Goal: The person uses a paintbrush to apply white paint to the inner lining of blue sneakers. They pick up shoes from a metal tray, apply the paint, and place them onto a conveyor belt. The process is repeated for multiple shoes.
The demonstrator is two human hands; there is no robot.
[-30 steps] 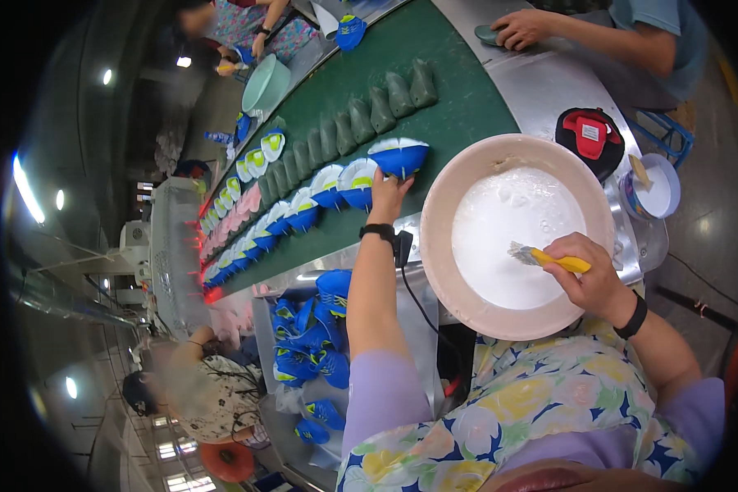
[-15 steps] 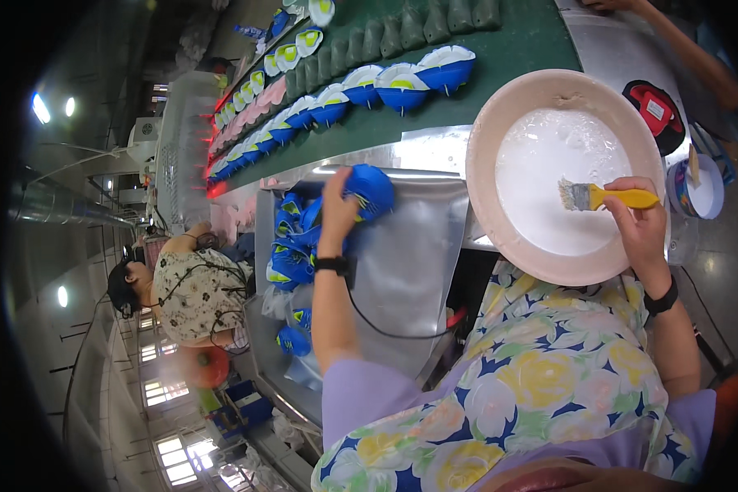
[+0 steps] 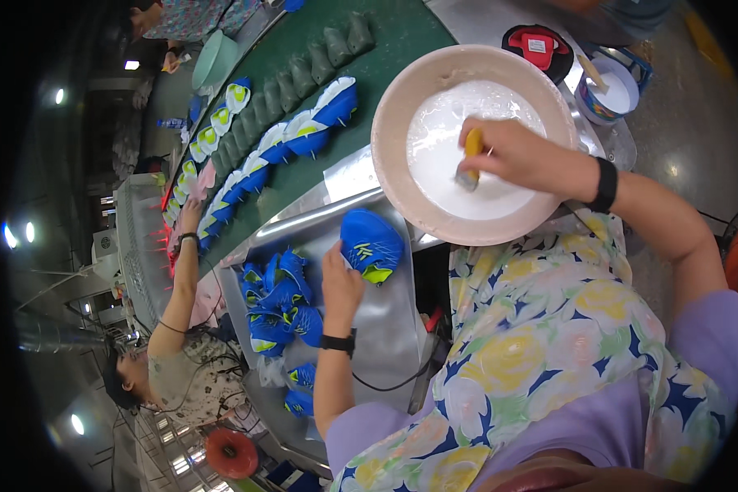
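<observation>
My left hand (image 3: pixel 341 283) grips a blue shoe upper (image 3: pixel 371 246) with yellow-green trim by its edge, over the metal tray (image 3: pixel 377 344). Left of it in the tray lies a pile of similar blue uppers (image 3: pixel 280 299). My right hand (image 3: pixel 512 154) is closed round the yellow handle of a paintbrush (image 3: pixel 473 146). The brush points down into white liquid (image 3: pixel 435 139) in a large pale pink basin (image 3: pixel 390 160); its bristle tip is hard to make out.
A green conveyor belt (image 3: pixel 410 37) carries blue uppers with white linings (image 3: pixel 307 135) and dark grey shoe lasts (image 3: pixel 320 66). A small bucket (image 3: pixel 619 94) and a red-and-black item (image 3: pixel 537 51) stand beyond the basin. A co-worker's arm (image 3: pixel 180 283) reaches to the belt at left.
My left hand has drawn a blue upper away from the pile, toward the basin. My right hand has turned the brush downward into the liquid. The whole view has shifted.
</observation>
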